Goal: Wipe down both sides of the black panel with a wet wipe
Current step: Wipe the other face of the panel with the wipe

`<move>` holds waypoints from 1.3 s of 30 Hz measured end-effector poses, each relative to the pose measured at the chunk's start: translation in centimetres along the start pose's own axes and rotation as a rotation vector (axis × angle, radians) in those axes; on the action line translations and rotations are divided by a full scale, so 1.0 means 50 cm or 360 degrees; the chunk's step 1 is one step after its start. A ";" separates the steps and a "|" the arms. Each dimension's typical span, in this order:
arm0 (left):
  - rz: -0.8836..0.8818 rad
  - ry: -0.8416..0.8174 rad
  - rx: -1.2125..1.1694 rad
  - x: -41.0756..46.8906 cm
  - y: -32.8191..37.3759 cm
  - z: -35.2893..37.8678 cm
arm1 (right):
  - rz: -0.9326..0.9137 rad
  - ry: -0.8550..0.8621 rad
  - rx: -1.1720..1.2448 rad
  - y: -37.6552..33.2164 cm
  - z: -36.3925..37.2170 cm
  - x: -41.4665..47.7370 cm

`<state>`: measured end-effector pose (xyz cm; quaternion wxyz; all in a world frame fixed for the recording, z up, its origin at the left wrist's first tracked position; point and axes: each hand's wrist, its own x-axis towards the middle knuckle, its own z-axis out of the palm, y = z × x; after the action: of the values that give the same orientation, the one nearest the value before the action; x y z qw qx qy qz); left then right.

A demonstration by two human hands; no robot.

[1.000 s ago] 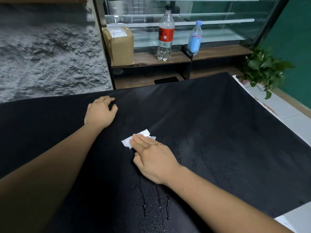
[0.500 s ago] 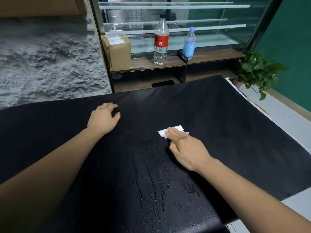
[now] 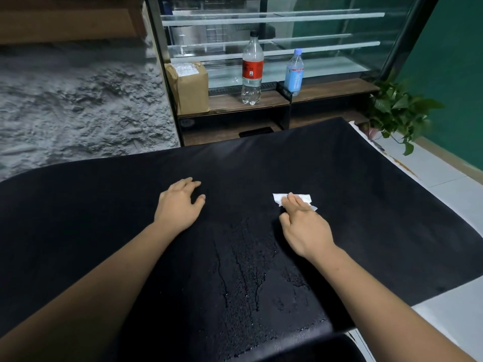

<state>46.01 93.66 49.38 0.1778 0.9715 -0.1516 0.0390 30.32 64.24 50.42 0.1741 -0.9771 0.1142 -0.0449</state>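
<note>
Wipe (image 3: 279,198) under right hand (image 3: 304,231) — label (image 3: 252,69) illegible

Both bare forearms stretched forward, well apart from each other. The left hand (image 3: 180,205) lay palm down, loosely curled, with the thumb spread out to the side. The right hand (image 3: 304,226) was palm down too, its fingers (image 3: 296,203) extended together and pressing flat.

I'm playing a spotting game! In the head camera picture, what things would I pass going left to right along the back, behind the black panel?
Brown box → bottle with red label → blue bottle → green plant.
</note>
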 end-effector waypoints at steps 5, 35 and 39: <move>-0.0002 0.0032 0.0015 -0.010 -0.002 0.015 | -0.0030 -0.0014 -0.0051 -0.068 0.032 -0.037; 0.0017 0.0101 0.0012 -0.010 -0.015 0.028 | -0.0575 -0.0280 0.0131 -0.134 0.021 -0.167; 0.0018 0.0093 0.0013 -0.008 -0.015 0.029 | -0.0402 -0.0273 0.0060 -0.065 -0.018 -0.157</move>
<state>45.88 93.91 47.70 0.1780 0.9698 -0.1518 0.0690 23.26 68.78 52.03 0.1946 -0.9804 -0.0258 0.0150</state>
